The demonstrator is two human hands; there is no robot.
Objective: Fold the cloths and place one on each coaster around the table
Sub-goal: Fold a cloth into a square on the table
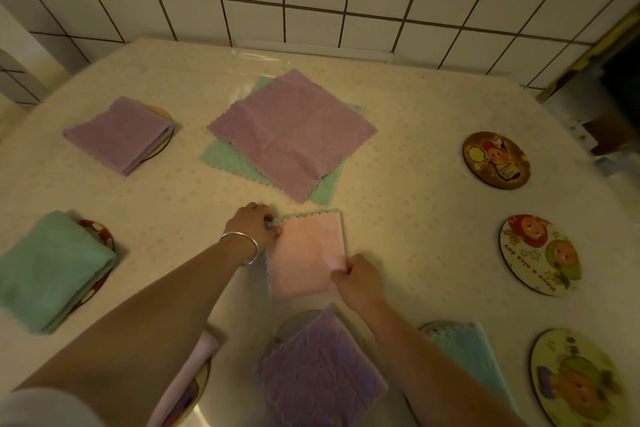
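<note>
Both my hands, left hand [254, 224] and right hand [356, 276], pinch the half-folded pink cloth [308, 253] mid-table; five coasters look covered, three coasters [496, 160] bare, two flat cloths [292, 132] wait.

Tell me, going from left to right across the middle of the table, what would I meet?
Folded green cloth on a coaster → left hand → pink cloth being folded → right hand → bare coaster with two cartoon faces.
</note>
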